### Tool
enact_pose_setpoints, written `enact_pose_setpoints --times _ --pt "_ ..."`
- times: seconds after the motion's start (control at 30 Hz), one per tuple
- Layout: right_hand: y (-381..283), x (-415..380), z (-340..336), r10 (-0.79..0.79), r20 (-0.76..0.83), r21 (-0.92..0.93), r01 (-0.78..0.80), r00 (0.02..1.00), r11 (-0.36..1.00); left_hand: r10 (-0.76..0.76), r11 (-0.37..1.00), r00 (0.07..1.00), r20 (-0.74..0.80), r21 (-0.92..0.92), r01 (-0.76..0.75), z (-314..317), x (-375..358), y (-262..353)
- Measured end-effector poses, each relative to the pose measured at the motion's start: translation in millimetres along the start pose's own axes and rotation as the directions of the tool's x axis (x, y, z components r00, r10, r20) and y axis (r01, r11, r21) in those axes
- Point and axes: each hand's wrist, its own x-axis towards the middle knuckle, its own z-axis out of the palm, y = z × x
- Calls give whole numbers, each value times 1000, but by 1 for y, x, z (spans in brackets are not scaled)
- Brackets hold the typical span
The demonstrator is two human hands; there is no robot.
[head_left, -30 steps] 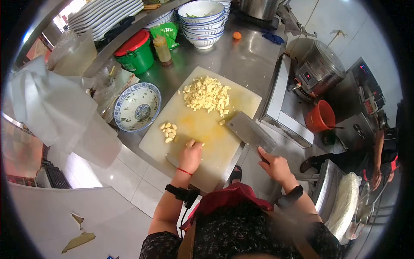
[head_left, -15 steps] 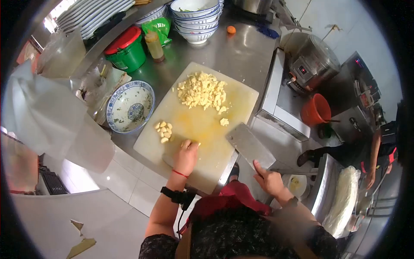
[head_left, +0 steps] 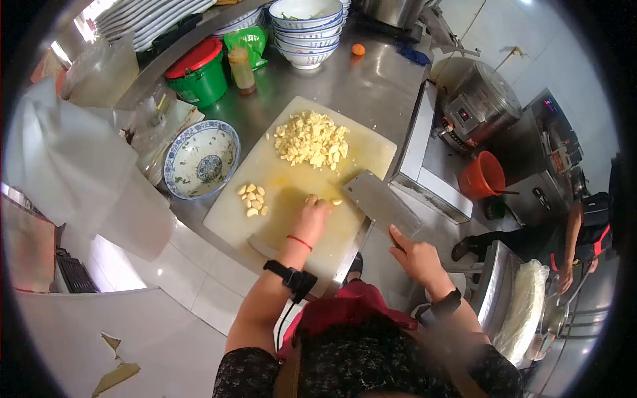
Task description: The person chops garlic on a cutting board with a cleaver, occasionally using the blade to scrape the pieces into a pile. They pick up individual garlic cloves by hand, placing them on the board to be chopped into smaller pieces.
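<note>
My left hand (head_left: 313, 215) is over the cutting board (head_left: 282, 179), fingers curled together; whatever they may hold is hidden. Just right of its fingertips lies one peeled garlic clove (head_left: 336, 201). My right hand (head_left: 422, 268) grips the handle of a cleaver (head_left: 385, 204), whose broad blade lies flat across the board's right edge. A heap of chopped garlic (head_left: 310, 140) covers the far part of the board. Several whole peeled cloves (head_left: 252, 199) are grouped left of my left hand.
A blue-and-white bowl (head_left: 229, 159) with green bits stands left of the board. Behind it are a green tub (head_left: 202, 83) with a red lid, a squeeze bottle (head_left: 241, 71) and stacked bowls (head_left: 306, 50). At right are an orange bucket (head_left: 482, 176) and another person's arm (head_left: 572, 242).
My left hand has moved right and away from me across the board. The cleaver has shifted slightly left. A small crushed garlic clump near its blade no longer shows.
</note>
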Motion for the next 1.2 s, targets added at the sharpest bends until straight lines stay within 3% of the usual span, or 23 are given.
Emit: enact_pose_setpoints --times 0.1,0.17,0.2,0.23,0.3,0.37,0.57,0.63,0.7,0.77,0.83,0.9,0.93,1.07,1.13,1.2 --pt "-12 1 -1 -104 -74 68 109 992 992 47 999 998 -39 -24 -48 -23 -27 -7" --pt "-31 1 -6 -149 -367 243 249 918 938 71 997 996 -48 -17 -72 -37 -40 -5" --pt "-33 2 7 -166 -431 280 306 887 910 63 997 995 -74 -34 -66 -41 -45 -4" --pt "-27 4 37 -179 -382 269 295 907 917 58 997 993 -102 -52 -63 -45 -49 -3" --pt "-11 8 94 -183 -114 132 198 976 971 60 998 996 -73 -11 -61 -50 -56 -5" --pt "-1 -5 83 -208 -88 143 219 974 965 76 997 994 -82 34 -74 -53 -38 -10" --pt "4 -59 43 -130 85 119 120 988 986 1 983 1000 11 -182 1 -59 -53 -10" --pt "-13 -20 23 -190 -23 87 192 981 978 21 987 999 49 -161 -13 -60 -48 -8" --pt "-33 30 0 -116 49 5 116 992 993 47 990 995 88 -139 -34 -48 -35 -9" --pt "-35 49 -16 -105 9 -20 106 994 994 161 977 986 45 -151 -153 -13 -9 -9" --pt "-35 48 -21 -102 -27 -51 100 994 994 120 984 990 71 -139 -110 2 15 7" --pt "-22 22 -19 -18 47 -51 21 999 998 105 980 993 46 -176 -96 -1 21 7" --pt "-15 12 -12 -42 -4 -24 42 999 999 90 974 996 22 -209 -83 -3 21 7" --pt "-14 2 -4 -61 -43 47 63 997 997 4 1000 985 -171 -14 -7 -57 0 -20" --pt "-26 11 -10 -131 -257 159 176 957 971 -10 987 967 -253 154 50 -83 -9 -39" --pt "-27 10 22 -149 -276 206 210 950 956 -7 979 965 -264 195 60 -95 -20 -54"
